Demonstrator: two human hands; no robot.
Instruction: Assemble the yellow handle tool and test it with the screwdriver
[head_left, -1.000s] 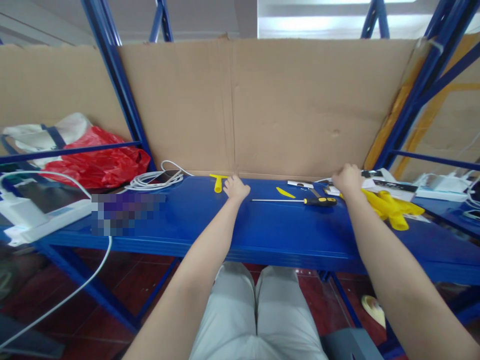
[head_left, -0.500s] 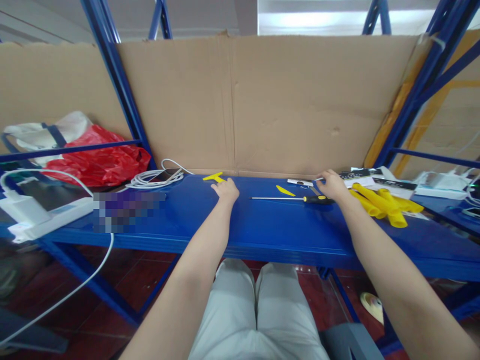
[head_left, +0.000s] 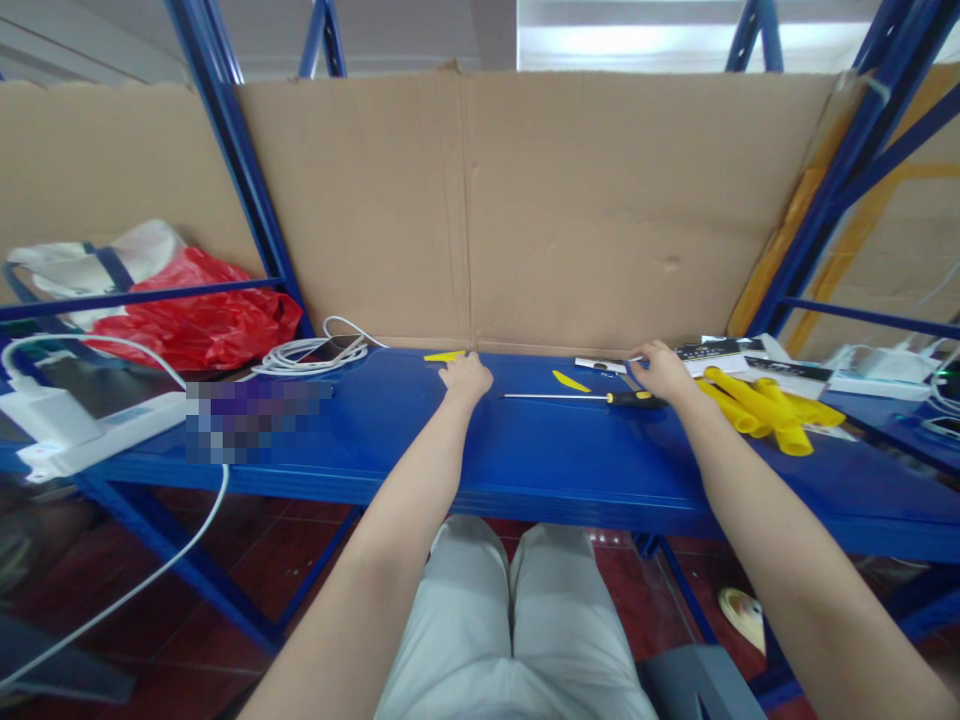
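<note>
My left hand [head_left: 466,378] is at the back of the blue shelf [head_left: 525,460], fingers curled on the end of a flat yellow plastic tool [head_left: 442,356] that lies against the cardboard backing. My right hand [head_left: 661,372] rests on the shelf with its fingers stretched forward. It sits just behind the black-and-yellow handle of a long screwdriver [head_left: 577,397] and touches a small white strip [head_left: 600,365]. A little yellow pick [head_left: 570,381] lies between my hands.
Yellow rubber gloves [head_left: 765,410] and black-and-white boxes [head_left: 750,350] lie to the right. A coiled white cable [head_left: 311,355], a red bag [head_left: 195,320] and a white power strip [head_left: 90,430] are at the left. A cardboard sheet [head_left: 585,200] closes the back. Blue rack posts [head_left: 247,200] frame the bay.
My right hand left the boxes by the gloves and moved left beside the screwdriver handle, fingers opening. My left hand turned the yellow tool, which now lies flat along the back.
</note>
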